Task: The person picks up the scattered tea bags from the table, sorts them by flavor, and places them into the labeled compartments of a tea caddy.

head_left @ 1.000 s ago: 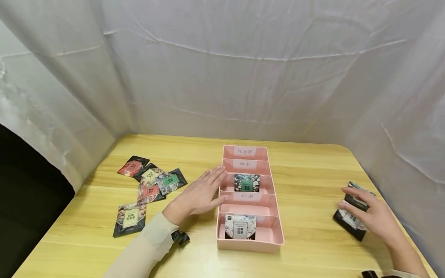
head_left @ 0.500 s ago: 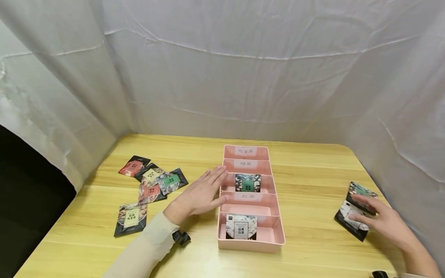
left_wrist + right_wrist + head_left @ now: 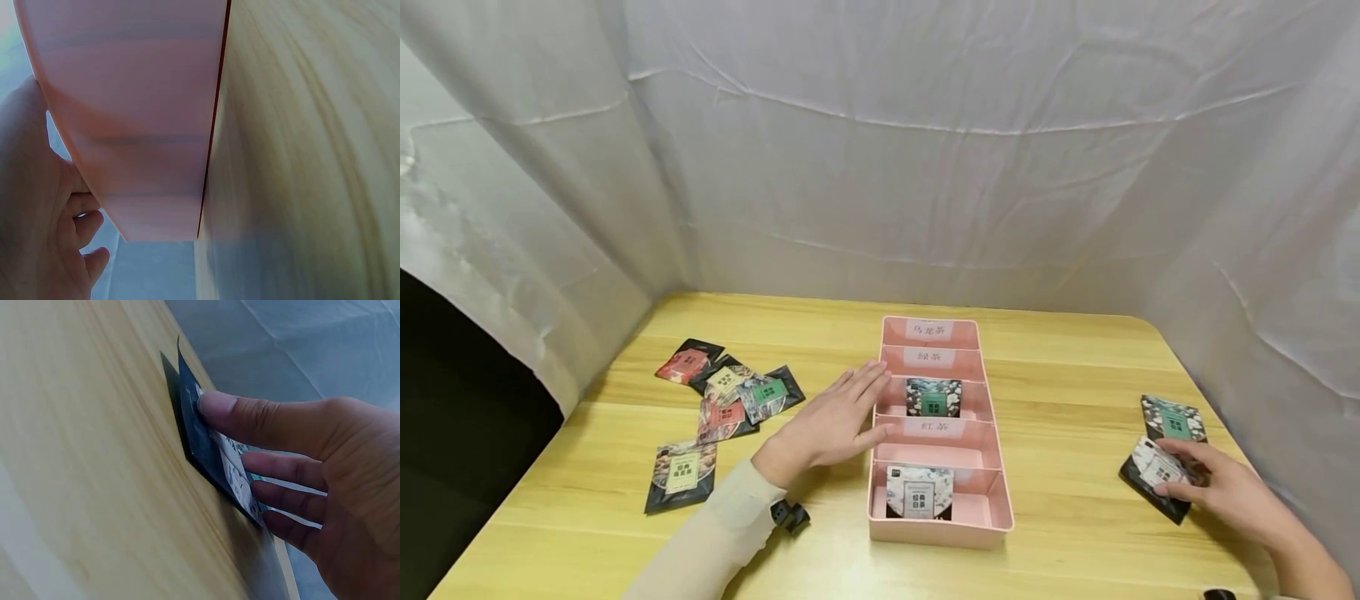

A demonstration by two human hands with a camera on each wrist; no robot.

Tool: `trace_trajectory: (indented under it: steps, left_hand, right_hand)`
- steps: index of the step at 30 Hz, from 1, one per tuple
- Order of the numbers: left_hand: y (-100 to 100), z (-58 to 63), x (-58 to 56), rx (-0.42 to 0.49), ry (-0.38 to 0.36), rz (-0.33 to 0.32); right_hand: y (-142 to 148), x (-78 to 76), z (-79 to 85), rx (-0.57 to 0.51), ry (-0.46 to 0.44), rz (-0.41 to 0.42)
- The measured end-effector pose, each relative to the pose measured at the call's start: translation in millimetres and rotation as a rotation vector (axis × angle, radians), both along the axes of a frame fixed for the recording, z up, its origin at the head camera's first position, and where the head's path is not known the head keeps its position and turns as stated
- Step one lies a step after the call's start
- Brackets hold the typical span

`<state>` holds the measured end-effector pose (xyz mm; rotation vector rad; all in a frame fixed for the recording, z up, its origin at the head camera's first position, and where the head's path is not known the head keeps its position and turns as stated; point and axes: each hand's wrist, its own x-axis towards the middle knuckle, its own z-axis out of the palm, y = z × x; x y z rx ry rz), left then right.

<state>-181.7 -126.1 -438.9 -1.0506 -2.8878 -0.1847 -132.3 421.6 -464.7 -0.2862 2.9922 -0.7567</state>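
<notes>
One pink tray (image 3: 936,534) at lower centre, table (image 3: 1052,383) on both sides

Nearest, at bottom centre, is the tray's front wall; of its five compartments, the first holds one white packet (image 3: 919,493). At lower left lies one yellow-labelled packet (image 3: 681,477), near the left sleeve (image 3: 733,512). At lower right, the right hand (image 3: 1232,492), thumb and fingers partly bent, pinches a second white packet (image 3: 1153,473), tilted slightly off the table near its right edge. One green packet (image 3: 1168,417) lies just beyond, overlapped by it. A wide stretch of wood separates this pair from the tray.

Left of centre, the left hand (image 3: 827,421) lies with straightened fingers against the tray's left rim, gripping nothing. Farther back, the third compartment holds one green-labelled packet (image 3: 933,397). Four overlapping packets (image 3: 727,379) sit at middle left: two red-labelled, one yellow, one green, making nine altogether. Only a thin strip of wood lies between the tray's back end and the table's far edge; beyond, pale curtain (image 3: 925,167) fills the frame's top.
</notes>
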Motion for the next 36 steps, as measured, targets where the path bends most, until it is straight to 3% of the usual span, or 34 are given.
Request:
trace_trajectory:
  steps: [8,15,25,28,36]
  left_hand:
    - [-1,-1.3,0.2,0.002,-0.006,0.0]
    - [0,-0.4,0.0,0.009,-0.009,-0.006]
    - [0,0.7,-1.1,0.009,-0.01,-0.011]
    - [-1,0.5,-0.9,0.012,-0.007,-0.011]
    - [-1,0.1,-0.9,0.02,0.006,-0.017]
  right_hand:
    - [-2,-2.0,1.2,0.054,-0.043,-0.001]
    - [-4,-1.9,-1.2,0.067,0.064,-0.02]
    - [-19,3.7,6.6,-0.073,0.001,-0.101]
    - [-25,4.7,7.9,-0.143,0.024,-0.091]
    - [-35,1.7,14.9,-0.206,0.109,-0.058]
